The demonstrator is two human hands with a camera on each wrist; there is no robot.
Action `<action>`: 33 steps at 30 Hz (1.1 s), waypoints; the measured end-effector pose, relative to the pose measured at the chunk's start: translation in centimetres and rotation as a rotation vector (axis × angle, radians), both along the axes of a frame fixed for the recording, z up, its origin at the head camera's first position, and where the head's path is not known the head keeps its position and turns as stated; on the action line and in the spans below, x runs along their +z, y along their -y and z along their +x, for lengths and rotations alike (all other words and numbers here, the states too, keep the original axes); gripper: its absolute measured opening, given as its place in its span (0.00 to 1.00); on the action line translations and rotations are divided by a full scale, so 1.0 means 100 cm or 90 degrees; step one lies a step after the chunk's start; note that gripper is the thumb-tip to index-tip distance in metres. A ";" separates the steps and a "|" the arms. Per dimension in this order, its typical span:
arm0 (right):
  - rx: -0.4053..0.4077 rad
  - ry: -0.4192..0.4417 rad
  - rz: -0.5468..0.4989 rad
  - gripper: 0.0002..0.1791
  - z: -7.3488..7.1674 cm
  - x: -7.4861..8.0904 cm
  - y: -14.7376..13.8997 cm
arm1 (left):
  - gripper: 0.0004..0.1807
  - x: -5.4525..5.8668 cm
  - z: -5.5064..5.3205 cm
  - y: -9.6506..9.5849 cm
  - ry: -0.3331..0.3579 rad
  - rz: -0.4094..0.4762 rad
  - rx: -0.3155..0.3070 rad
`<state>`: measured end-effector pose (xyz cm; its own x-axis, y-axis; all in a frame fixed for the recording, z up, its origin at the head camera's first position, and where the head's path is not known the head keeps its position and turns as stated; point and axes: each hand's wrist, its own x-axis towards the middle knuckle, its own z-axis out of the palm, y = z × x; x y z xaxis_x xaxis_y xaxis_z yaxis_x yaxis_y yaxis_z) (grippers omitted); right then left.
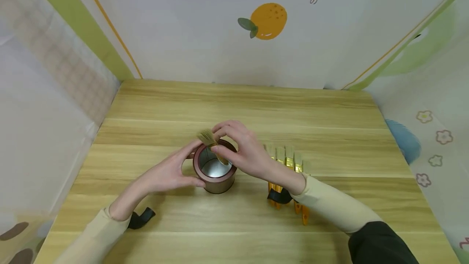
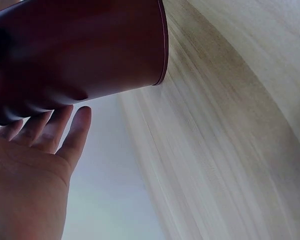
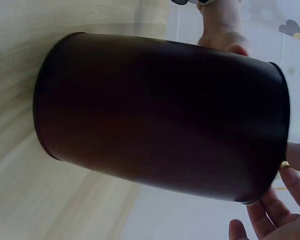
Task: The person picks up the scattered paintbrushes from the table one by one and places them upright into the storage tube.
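Note:
A reddish-brown metal can (image 1: 220, 185), its top uncovered and its inside silvery, stands on the wooden table. My left hand (image 1: 163, 176) holds it from the left, thumb at the near side and fingers at the far side. Over the opening, my right hand (image 1: 243, 150) pinches a paintbrush (image 1: 207, 137), bristles up and handle slanting down into the can. The can's wall (image 2: 90, 45) fills much of the left wrist view, with the left fingers (image 2: 77, 132) against it. In the right wrist view, the can (image 3: 160, 115) hides most of the brush.
Several paintbrushes (image 1: 289, 160) with orange handles lie side by side to the right, partly under the right forearm. The wooden table (image 1: 234, 231) meets a printed curtain (image 1: 183, 31) at the back. Black straps (image 1: 142, 218) hang at both wrists.

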<state>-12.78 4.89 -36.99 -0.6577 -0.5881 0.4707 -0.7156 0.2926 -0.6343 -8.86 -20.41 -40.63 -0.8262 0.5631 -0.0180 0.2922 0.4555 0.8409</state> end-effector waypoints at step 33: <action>-0.199 0.236 0.102 0.25 -0.004 -0.025 -0.092 | 0.60 -0.006 -0.004 0.004 -0.014 -0.023 -0.013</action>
